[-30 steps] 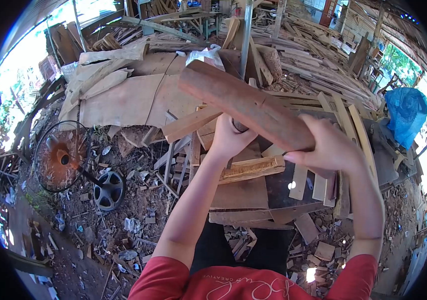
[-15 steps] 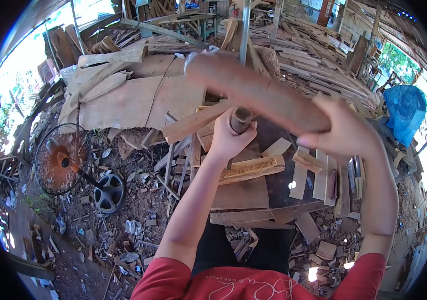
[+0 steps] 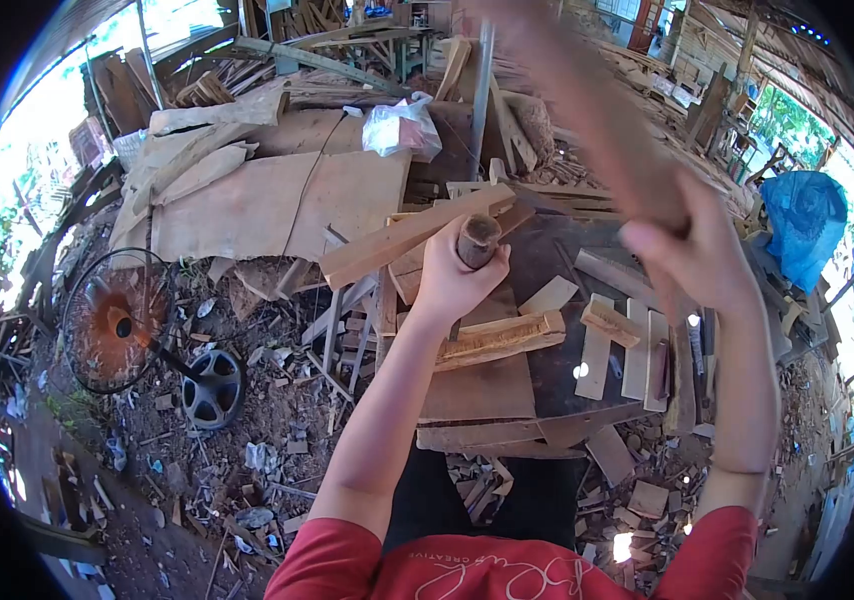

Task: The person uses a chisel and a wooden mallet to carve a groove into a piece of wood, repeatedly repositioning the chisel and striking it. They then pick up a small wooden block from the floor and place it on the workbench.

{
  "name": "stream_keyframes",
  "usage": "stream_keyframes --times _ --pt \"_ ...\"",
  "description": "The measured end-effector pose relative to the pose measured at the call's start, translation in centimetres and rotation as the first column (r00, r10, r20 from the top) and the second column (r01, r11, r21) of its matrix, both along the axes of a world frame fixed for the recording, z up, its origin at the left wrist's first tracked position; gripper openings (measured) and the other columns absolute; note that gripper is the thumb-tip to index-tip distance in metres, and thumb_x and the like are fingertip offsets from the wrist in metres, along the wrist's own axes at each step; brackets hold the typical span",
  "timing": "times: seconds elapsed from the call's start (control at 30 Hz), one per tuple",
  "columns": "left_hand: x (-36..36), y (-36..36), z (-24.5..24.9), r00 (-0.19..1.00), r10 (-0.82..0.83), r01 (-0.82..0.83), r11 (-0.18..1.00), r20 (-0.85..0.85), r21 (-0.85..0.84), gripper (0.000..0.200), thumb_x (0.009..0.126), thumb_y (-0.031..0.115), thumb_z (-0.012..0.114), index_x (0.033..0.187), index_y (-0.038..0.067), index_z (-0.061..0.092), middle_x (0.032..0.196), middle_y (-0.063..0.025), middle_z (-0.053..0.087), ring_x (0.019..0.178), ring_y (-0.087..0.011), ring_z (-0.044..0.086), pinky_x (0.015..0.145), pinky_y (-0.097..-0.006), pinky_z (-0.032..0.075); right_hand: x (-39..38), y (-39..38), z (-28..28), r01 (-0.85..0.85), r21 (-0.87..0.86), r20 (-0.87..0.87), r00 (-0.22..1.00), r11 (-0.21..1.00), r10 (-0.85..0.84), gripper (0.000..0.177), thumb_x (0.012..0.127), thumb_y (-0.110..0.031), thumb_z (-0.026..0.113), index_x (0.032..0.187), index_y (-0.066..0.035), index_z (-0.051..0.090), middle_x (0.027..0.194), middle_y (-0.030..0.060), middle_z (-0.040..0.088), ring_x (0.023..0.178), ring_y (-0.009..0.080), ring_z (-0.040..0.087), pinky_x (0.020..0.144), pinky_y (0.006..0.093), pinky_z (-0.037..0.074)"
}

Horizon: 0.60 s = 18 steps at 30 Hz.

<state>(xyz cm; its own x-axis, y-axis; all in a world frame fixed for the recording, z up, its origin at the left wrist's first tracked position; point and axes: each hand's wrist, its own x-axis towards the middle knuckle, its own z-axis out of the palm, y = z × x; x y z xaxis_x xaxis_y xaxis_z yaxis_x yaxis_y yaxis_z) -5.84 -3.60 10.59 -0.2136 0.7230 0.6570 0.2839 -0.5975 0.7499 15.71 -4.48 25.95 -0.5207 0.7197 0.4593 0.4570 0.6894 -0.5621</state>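
Observation:
My left hand [image 3: 452, 280] is wrapped round the wooden handle of a chisel [image 3: 480, 236], held upright with the round butt end facing up. Below the fist, a bit of the shank shows against a carved wood block [image 3: 507, 338]; the cutting tip is hidden. In my right hand [image 3: 697, 245] is a thick wooden club [image 3: 602, 115], raised up and to the right of the chisel, apart from it and blurred by motion. The block lies across a flat board on the low workbench [image 3: 582, 390].
Wood offcuts [image 3: 597, 345] and a long plank [image 3: 397, 240] lie on the bench. A plastic bag [image 3: 400, 128] rests on the wide boards [image 3: 277, 205] behind. An orange fan [image 3: 125, 325] stands at left. Scraps cover the ground; a metal pole [image 3: 483, 90] rises behind the bench.
The club has swung up and to the right, away from above the chisel, uncovering the plastic bag behind. My left hand keeps its hold on the chisel in nearly the same place.

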Motion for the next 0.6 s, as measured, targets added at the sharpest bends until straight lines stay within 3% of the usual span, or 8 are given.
stream_keyframes --times 0.07,0.13,0.17,0.27,0.33,0.47,0.53,0.6 --pt "0.0 0.1 0.1 1.000 -0.003 0.003 1.000 -0.001 0.007 0.014 0.067 0.005 0.062 0.077 0.002 0.054 0.068 -0.0053 0.054 0.063 -0.0116 0.047 0.061 -0.0264 0.041 0.2 1.1 -2.4 0.000 0.049 -0.256 0.967 0.999 0.012 0.054 0.065 -0.026 0.069 0.106 0.002 0.050 0.094 0.0102 0.060 0.079 0.0223 0.058 0.074 0.0330 0.047" --pt "0.1 0.2 -0.2 1.000 -0.005 0.005 1.000 -0.008 0.005 0.014 0.067 0.005 0.062 0.076 0.002 0.053 0.067 -0.0053 0.054 0.062 -0.0118 0.047 0.061 -0.0265 0.041 0.6 1.6 -3.9 0.005 -0.112 -0.049 0.999 0.994 -0.010 0.057 0.063 -0.027 0.071 0.107 0.003 0.050 0.096 0.0123 0.060 0.080 0.0238 0.059 0.075 0.0339 0.047" --pt "0.3 0.4 -0.3 0.993 -0.081 0.076 0.995 0.081 0.068 0.014 0.067 0.006 0.063 0.075 0.002 0.052 0.065 -0.0053 0.052 0.061 -0.0122 0.045 0.059 -0.0270 0.040 -0.1 1.9 -4.0 -0.120 0.064 0.421 0.903 0.991 0.082 0.063 0.064 -0.035 0.073 0.108 0.003 0.050 0.096 0.0188 0.060 0.086 0.0264 0.059 0.076 0.0348 0.046" --pt "0.2 0.2 -0.6 0.990 -0.102 0.091 0.990 0.101 0.112 0.014 0.067 0.006 0.063 0.074 0.002 0.051 0.064 -0.0052 0.051 0.060 -0.0126 0.044 0.058 -0.0272 0.040 -0.5 0.3 1.4 0.062 -0.120 0.668 0.743 0.991 0.034 0.064 0.063 -0.037 0.072 0.107 0.004 0.050 0.096 0.0224 0.059 0.086 0.0285 0.059 0.076 0.0333 0.046" --pt "0.0 0.2 -0.2 0.998 -0.044 0.039 0.993 0.044 0.111 0.014 0.067 0.006 0.063 0.073 0.002 0.052 0.064 -0.0052 0.051 0.060 -0.0127 0.043 0.058 -0.0271 0.040 0.7 0.6 1.9 0.020 -0.075 0.629 0.777 0.997 0.032 0.067 0.064 -0.040 0.070 0.109 0.005 0.049 0.097 0.0214 0.059 0.087 0.0274 0.059 0.077 0.0336 0.046" --pt "-0.1 0.1 -0.1 1.000 -0.021 0.020 0.999 0.023 0.027 0.013 0.067 0.005 0.062 0.074 0.002 0.052 0.065 -0.0053 0.051 0.061 -0.0126 0.044 0.059 -0.0271 0.040 2.3 2.4 -1.5 -0.036 0.050 -0.189 0.981 0.998 0.045 0.072 0.067 -0.041 0.068 0.118 0.005 0.045 0.103 0.0197 0.058 0.094 0.0256 0.057 0.083 0.0341 0.044" --pt "-0.1 0.1 0.0 1.000 -0.017 0.017 1.000 0.020 0.018 0.013 0.067 0.005 0.062 0.074 0.002 0.052 0.065 -0.0053 0.051 0.061 -0.0126 0.044 0.059 -0.0272 0.040 1.4 1.6 -2.2 -0.090 0.126 0.400 0.916 0.988 0.032 0.074 0.067 -0.041 0.068 0.119 0.005 0.044 0.103 0.0214 0.057 0.097 0.0268 0.056 0.085 0.0342 0.043" --pt "0.2 0.0 -0.2 0.970 -0.168 0.155 0.984 0.175 0.086 0.014 0.066 0.005 0.062 0.074 0.002 0.051 0.065 -0.0053 0.051 0.060 -0.0130 0.043 0.058 -0.0277 0.040 0.0 1.1 -1.7 -0.008 -0.192 0.559 0.821 0.981 0.116 0.073 0.064 -0.039 0.070 0.118 0.004 0.046 0.104 0.0208 0.057 0.097 0.0281 0.056 0.084 0.0349 0.043"
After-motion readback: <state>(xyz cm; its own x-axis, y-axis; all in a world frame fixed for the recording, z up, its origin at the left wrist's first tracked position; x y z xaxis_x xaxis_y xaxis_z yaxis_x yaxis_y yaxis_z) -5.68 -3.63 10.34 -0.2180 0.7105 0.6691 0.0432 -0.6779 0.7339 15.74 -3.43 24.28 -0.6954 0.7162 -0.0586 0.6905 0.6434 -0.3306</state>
